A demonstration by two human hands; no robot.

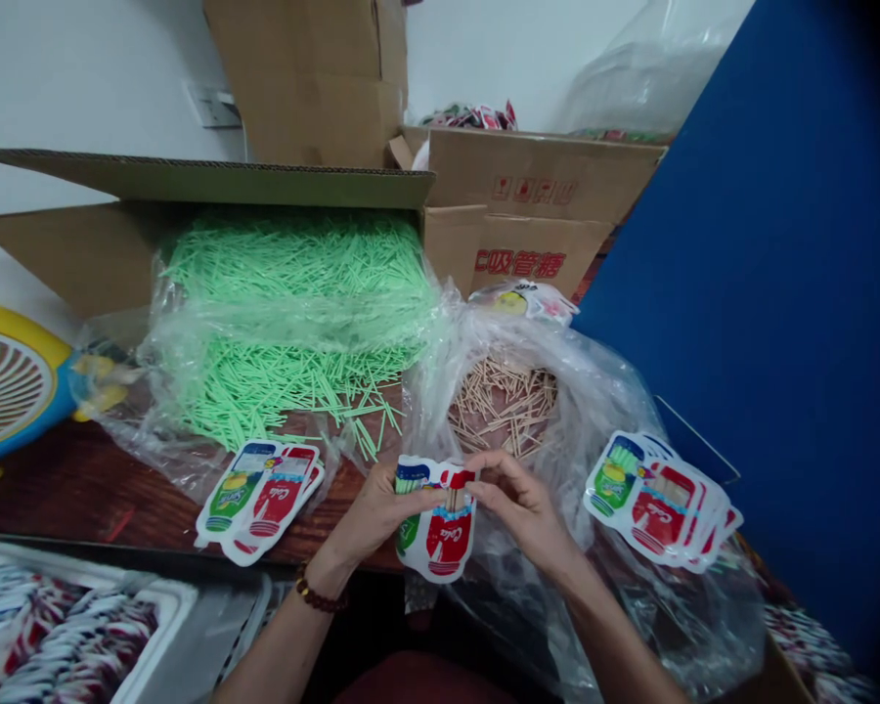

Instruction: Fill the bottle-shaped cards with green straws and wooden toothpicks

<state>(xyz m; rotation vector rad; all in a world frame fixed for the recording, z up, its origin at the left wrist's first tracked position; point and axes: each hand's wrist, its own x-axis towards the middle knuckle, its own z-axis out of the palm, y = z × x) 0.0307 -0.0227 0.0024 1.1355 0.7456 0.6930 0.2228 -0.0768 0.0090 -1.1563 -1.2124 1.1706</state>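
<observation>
A double-bottle packet, green on one side and red "Cola" on the other, is held upright at the table's front edge. My left hand grips its left side, thumb across the front. The fingers of my right hand pinch at the packet's top right corner, by brown sticks showing in its red half. Green sticks show in the other half. Behind lie loose green sticks and a pile of brown sticks on plastic. Flat packets lie to the left, and a fanned stack of packets to the right.
An open cardboard box stands at the back, with clear plastic sheeting spread before it. A yellow and blue fan is at the left. A white tray of packets sits lower left. A blue panel borders the right.
</observation>
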